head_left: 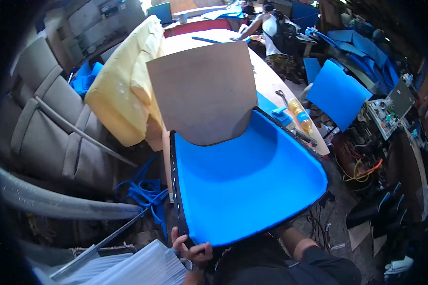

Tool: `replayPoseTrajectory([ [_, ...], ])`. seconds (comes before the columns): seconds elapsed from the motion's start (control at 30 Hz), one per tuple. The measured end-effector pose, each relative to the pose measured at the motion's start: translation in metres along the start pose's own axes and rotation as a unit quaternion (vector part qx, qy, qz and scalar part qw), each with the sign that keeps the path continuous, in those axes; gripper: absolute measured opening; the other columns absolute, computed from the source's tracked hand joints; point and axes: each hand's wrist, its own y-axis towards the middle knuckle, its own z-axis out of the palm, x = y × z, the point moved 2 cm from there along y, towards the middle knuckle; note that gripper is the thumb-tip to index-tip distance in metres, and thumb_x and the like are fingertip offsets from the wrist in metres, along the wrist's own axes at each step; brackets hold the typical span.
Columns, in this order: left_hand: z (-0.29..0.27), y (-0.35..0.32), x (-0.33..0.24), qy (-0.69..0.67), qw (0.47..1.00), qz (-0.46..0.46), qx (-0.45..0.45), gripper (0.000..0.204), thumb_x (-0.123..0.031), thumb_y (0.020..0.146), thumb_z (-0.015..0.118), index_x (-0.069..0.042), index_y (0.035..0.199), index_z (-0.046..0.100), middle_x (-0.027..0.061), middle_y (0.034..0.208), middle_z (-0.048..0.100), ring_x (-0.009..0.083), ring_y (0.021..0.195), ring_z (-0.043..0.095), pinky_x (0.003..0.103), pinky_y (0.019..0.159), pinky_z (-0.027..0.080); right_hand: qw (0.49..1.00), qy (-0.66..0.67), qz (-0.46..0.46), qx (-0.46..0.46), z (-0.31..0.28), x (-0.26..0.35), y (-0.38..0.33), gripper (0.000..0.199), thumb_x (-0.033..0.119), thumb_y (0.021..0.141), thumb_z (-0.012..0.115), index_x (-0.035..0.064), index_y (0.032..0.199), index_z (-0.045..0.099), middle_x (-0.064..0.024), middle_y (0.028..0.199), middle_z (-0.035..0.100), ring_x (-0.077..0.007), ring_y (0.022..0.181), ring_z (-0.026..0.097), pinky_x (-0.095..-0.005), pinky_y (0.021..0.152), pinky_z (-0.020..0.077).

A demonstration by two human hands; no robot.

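Bright-blue padded panel with a black rim [252, 190] lies before you, reaching away toward the pale table [267, 78]. Your left hand [194, 250] grips its near-left corner; your right forearm [295, 241] runs under its near edge, that grip untellable. A flat brown board [202, 90] crowds the far side; floor [338, 223] shows rightward.

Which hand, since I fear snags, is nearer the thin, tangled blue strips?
Left. Left hand: below and right of the strips. Right hand: farther right, mostly hidden under the curved blue panel.
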Motion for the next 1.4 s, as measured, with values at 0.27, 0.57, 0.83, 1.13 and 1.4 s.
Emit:
replayPoseTrajectory([
  [0.27,0.021,-0.149,0.059,0.021,0.931,-0.348,0.108,0.081,-0.042,0.084,0.057,0.002,0.136,0.014,0.0218,0.137,0.025,0.0348,0.126,0.029,0.045,0.104,0.024,0.967,0.127,0.064,-0.209,-0.027,0.030,-0.034,0.035,0.033,0.096,0.036,0.0058,0.117,0.042,-0.0162,0.105,0.049,-0.0329,0.092,0.051,-0.0511,0.069,0.0529],
  [0.57,0.119,-0.058,0.145,-0.079,0.788,-0.566,0.227,0.058,-0.033,0.085,0.061,0.006,0.122,0.036,0.0210,0.095,0.059,0.0279,0.074,0.061,0.035,0.061,0.049,0.997,0.016,-0.026,-0.072,0.040,-0.012,0.137,0.029,0.026,0.094,0.037,0.0137,0.120,0.036,-0.0106,0.109,0.046,-0.0272,0.083,0.053,-0.0429,0.055,0.0536],
  [0.83,0.153,-0.037,0.210,0.102,0.829,-0.426,0.347,0.068,-0.026,0.082,0.062,0.005,0.132,0.028,0.0213,0.101,0.051,0.0326,0.092,0.051,0.038,0.079,0.042,0.808,-0.563,-0.167,-0.051,0.017,0.123,0.241,0.044,0.034,0.084,0.054,0.0063,0.118,0.048,-0.0235,0.110,0.056,-0.0384,0.102,0.054,-0.0442,0.089,0.0426],
  [1.13,0.232,-0.029,0.050,0.095,0.863,-0.496,0.020,0.043,-0.014,0.086,0.060,0.002,0.121,0.043,0.0158,0.112,0.052,0.0220,0.098,0.052,0.032,0.082,0.044,0.751,-0.588,-0.292,0.075,0.050,0.201,0.357,0.062,0.034,0.080,0.060,0.0054,0.131,0.039,-0.0203,0.123,0.045,-0.0385,0.114,0.044,-0.0441,0.098,0.0358],
  [1.4,0.523,0.078,-0.092,-0.253,0.721,-0.417,0.492,0.040,-0.007,0.082,0.064,-0.001,0.117,0.047,0.0076,0.101,0.054,0.0135,0.083,0.054,0.025,0.078,0.046,0.663,-0.711,-0.209,-0.104,0.035,0.351,0.569,0.090,0.043,0.062,0.076,0.0054,0.132,0.032,-0.0209,0.123,0.049,-0.0332,0.114,0.048,-0.0419,0.093,0.0411],
])
